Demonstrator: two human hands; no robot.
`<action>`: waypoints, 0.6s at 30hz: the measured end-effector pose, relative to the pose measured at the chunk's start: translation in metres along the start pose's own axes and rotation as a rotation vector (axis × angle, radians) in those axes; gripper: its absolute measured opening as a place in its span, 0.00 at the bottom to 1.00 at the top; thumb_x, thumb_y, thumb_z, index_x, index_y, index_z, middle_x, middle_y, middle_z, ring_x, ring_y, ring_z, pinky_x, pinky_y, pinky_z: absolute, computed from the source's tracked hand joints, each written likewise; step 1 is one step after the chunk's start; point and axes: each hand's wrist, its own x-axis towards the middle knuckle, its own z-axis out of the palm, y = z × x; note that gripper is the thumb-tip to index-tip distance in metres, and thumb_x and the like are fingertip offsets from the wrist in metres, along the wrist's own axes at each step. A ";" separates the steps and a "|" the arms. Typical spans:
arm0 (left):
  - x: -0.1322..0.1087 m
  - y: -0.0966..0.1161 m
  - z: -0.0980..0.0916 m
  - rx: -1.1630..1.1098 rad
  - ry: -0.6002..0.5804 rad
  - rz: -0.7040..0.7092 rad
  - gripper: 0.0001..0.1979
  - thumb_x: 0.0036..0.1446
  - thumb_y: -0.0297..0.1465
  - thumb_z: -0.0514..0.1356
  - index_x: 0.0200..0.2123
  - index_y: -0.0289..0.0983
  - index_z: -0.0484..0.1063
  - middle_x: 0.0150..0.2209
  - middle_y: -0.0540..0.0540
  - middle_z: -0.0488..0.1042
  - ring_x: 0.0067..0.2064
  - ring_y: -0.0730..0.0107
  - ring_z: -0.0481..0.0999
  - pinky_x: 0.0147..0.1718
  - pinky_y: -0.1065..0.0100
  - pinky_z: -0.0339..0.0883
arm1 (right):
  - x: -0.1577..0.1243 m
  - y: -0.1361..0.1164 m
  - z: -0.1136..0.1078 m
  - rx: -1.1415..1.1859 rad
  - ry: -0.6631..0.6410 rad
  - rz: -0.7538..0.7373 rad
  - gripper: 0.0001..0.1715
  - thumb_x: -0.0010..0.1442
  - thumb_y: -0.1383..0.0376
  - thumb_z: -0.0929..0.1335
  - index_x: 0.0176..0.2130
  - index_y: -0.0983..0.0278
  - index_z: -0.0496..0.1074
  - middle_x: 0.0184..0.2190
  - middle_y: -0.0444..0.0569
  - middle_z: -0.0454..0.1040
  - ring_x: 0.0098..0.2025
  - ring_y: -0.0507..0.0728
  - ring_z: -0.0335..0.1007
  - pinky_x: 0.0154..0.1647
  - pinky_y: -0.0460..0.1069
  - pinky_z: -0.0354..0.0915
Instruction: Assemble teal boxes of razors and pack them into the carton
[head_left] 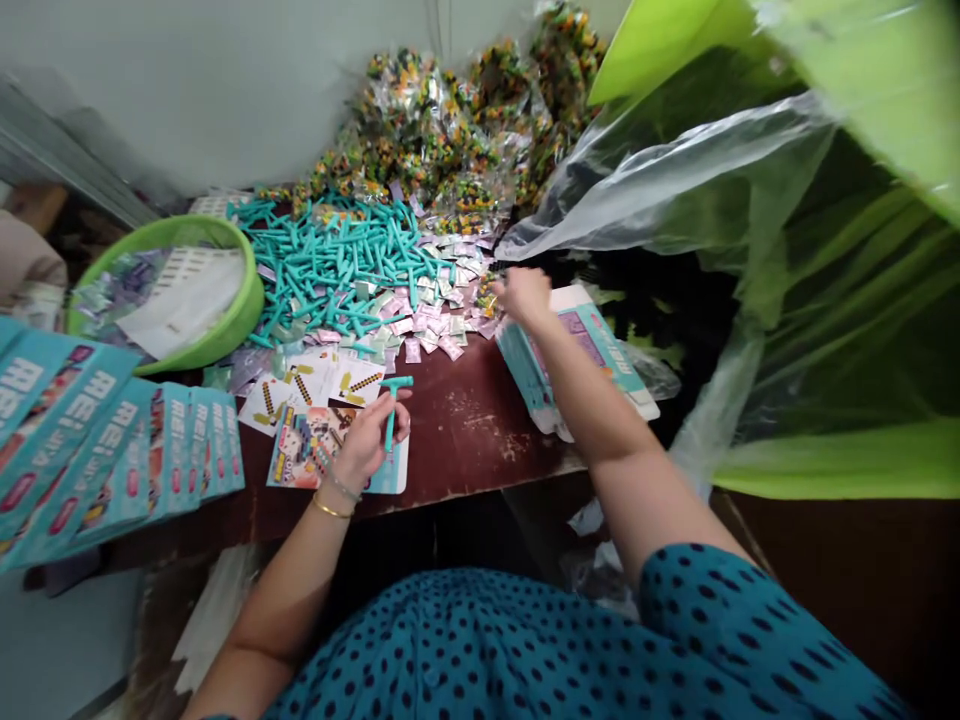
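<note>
My left hand [367,435] is closed on a teal T-shaped plastic tool [393,402], held upright over a printed card [311,445] on the dark wooden table [465,430]. My right hand [523,296] reaches out to the edge of a heap of small pink and white sachets [431,325]; its fingers are curled and blurred, and I cannot see what they hold. A big pile of the same teal tools [337,265] lies behind the sachets.
A green basin [232,320] with papers stands at the left. Teal printed cards [97,450] are fanned out at the near left. Clear bags of colourful pieces [457,130] are heaped at the back. A flat box [592,345] and a large plastic-lined green container [810,260] stand to the right.
</note>
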 end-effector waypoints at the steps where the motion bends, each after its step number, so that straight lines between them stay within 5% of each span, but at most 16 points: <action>1: -0.002 -0.002 -0.001 -0.015 0.023 -0.009 0.13 0.61 0.35 0.66 0.45 0.33 0.75 0.25 0.51 0.72 0.25 0.74 0.71 0.24 0.73 0.63 | 0.027 0.019 -0.010 -0.070 0.038 0.139 0.29 0.68 0.59 0.69 0.55 0.83 0.72 0.55 0.79 0.71 0.59 0.71 0.68 0.59 0.64 0.60; 4: -0.001 -0.007 -0.004 -0.076 0.096 -0.025 0.11 0.59 0.33 0.67 0.43 0.33 0.75 0.29 0.48 0.76 0.25 0.76 0.71 0.24 0.74 0.61 | 0.077 0.041 -0.027 -0.085 0.062 0.167 0.26 0.70 0.64 0.64 0.54 0.87 0.71 0.56 0.82 0.70 0.59 0.70 0.67 0.58 0.62 0.59; 6: 0.007 -0.004 -0.002 -0.119 0.141 -0.003 0.12 0.58 0.32 0.68 0.42 0.33 0.75 0.30 0.48 0.77 0.23 0.78 0.69 0.21 0.75 0.57 | 0.071 0.019 -0.021 -0.047 0.054 0.038 0.20 0.68 0.70 0.63 0.53 0.78 0.75 0.54 0.71 0.74 0.57 0.66 0.70 0.57 0.58 0.61; 9: 0.027 0.009 0.003 -0.230 0.127 0.024 0.16 0.59 0.38 0.68 0.46 0.35 0.75 0.36 0.46 0.80 0.29 0.74 0.75 0.26 0.73 0.65 | -0.003 -0.047 0.011 0.071 0.044 -0.320 0.19 0.67 0.72 0.62 0.50 0.66 0.78 0.49 0.59 0.78 0.51 0.63 0.73 0.54 0.56 0.66; 12: 0.044 0.025 0.001 -0.359 0.120 0.022 0.20 0.62 0.44 0.65 0.49 0.35 0.75 0.42 0.42 0.82 0.36 0.67 0.81 0.35 0.68 0.73 | -0.097 -0.102 0.048 0.283 -0.110 -0.986 0.16 0.69 0.68 0.64 0.51 0.65 0.78 0.51 0.57 0.79 0.55 0.62 0.72 0.59 0.57 0.67; 14: 0.050 0.030 -0.007 -0.379 0.235 -0.005 0.14 0.63 0.38 0.65 0.47 0.35 0.75 0.36 0.45 0.82 0.31 0.69 0.80 0.32 0.70 0.74 | -0.117 -0.116 0.061 0.406 -0.219 -1.278 0.16 0.70 0.63 0.65 0.52 0.63 0.78 0.53 0.55 0.79 0.59 0.61 0.71 0.65 0.58 0.64; 16: 0.048 0.030 -0.017 -0.344 0.375 -0.058 0.08 0.62 0.32 0.65 0.43 0.35 0.75 0.27 0.51 0.78 0.21 0.73 0.74 0.24 0.72 0.70 | -0.078 -0.114 0.061 0.497 -0.252 -1.258 0.16 0.71 0.64 0.64 0.52 0.62 0.78 0.51 0.52 0.80 0.56 0.57 0.73 0.62 0.54 0.67; 18: 0.039 0.028 -0.024 -0.297 0.447 -0.111 0.06 0.62 0.31 0.65 0.38 0.34 0.75 0.21 0.53 0.74 0.15 0.75 0.68 0.17 0.72 0.66 | 0.007 -0.099 0.050 0.453 -0.150 -0.970 0.19 0.70 0.68 0.62 0.54 0.62 0.78 0.50 0.52 0.80 0.52 0.56 0.74 0.56 0.53 0.70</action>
